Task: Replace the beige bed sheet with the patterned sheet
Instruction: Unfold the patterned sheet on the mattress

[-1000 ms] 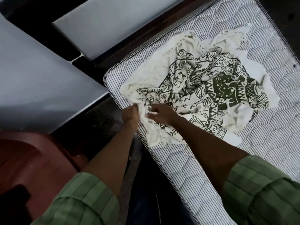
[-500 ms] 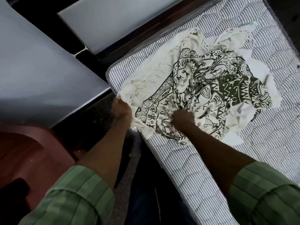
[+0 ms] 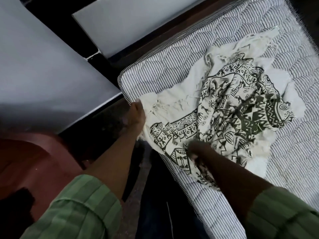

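Note:
The patterned sheet (image 3: 229,107), cream with dark green tribal figures, lies crumpled on the bare striped mattress (image 3: 284,169). My left hand (image 3: 137,114) grips the sheet's fringed cream edge near the mattress corner. My right hand (image 3: 198,150) holds the sheet's near edge by the mattress side, partly blurred. The sheet's underside shows plain cream around the heap. No beige sheet is in view.
A dark wooden bed frame (image 3: 172,30) runs along the far side of the mattress, with pale grey walls (image 3: 43,66) behind it. A reddish-brown chair (image 3: 31,169) stands at the lower left. Dark floor (image 3: 155,213) lies between the chair and the bed.
My hands have spread apart, the left toward the mattress corner and the right back along the near side. The sheet's near edge is stretched out between them.

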A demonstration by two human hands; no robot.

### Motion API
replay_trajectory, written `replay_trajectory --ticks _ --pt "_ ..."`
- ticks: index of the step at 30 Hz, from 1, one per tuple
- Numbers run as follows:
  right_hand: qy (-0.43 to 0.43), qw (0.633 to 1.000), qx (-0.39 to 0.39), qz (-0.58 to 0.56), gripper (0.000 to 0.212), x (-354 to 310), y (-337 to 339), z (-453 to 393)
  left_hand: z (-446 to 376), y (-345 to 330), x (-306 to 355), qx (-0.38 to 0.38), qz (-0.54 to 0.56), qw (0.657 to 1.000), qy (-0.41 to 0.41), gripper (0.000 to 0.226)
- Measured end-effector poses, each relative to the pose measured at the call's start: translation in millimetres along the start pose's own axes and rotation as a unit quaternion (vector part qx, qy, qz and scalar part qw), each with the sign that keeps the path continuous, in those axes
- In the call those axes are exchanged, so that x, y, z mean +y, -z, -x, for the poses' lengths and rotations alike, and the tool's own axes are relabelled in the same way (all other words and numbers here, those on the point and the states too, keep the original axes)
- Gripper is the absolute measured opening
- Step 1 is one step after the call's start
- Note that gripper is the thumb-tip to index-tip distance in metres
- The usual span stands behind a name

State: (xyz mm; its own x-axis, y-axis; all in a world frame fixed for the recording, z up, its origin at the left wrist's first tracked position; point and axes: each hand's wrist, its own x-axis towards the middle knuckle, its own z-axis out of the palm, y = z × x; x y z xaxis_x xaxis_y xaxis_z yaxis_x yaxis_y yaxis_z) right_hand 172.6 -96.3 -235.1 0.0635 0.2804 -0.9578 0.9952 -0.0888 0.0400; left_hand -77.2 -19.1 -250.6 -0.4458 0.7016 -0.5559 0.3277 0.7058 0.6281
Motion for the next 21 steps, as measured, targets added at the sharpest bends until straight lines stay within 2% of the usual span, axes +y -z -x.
replay_trajectory --ticks 2,4,5,7,9,11,13,15,19,21 --pt "0.053 0.984 0.169 -0.005 0.035 -25 42 -3 3 1 4 -0.057 0.050 0.997 0.003 0.070" --pt "0.116 0.946 0.300 -0.048 0.049 -51 87 1 5 4 5 -0.128 0.008 0.991 -0.047 0.084" --pt "0.146 0.932 0.323 -0.072 0.067 -58 101 -3 3 6 2 -0.160 -0.042 0.982 -0.097 0.090" --pt "0.193 0.928 0.300 -0.107 0.101 -69 121 -19 -2 12 -8 -0.207 -0.113 0.949 -0.208 0.088" --pt "0.215 0.938 0.258 -0.086 0.109 -71 132 -41 -7 15 -14 -0.197 -0.126 0.932 -0.278 0.081" --pt "0.198 0.952 0.221 -0.074 0.094 -74 138 -55 -11 19 -11 -0.135 -0.125 0.927 -0.327 0.071" --pt "0.172 0.950 0.257 -0.045 0.058 -79 145 -58 -18 26 -2 -0.087 -0.133 0.926 -0.342 0.063" --pt "0.137 0.941 0.298 -0.083 0.039 -73 163 -61 -28 34 1 -0.042 -0.155 0.935 -0.317 0.055" --pt "0.060 0.887 0.346 -0.299 0.029 -35 225 -77 -37 41 7 0.041 -0.163 0.951 -0.261 0.053" --pt "0.060 0.823 0.386 -0.411 0.043 -24 256 -73 -33 39 20 0.053 -0.173 0.958 -0.222 0.050"
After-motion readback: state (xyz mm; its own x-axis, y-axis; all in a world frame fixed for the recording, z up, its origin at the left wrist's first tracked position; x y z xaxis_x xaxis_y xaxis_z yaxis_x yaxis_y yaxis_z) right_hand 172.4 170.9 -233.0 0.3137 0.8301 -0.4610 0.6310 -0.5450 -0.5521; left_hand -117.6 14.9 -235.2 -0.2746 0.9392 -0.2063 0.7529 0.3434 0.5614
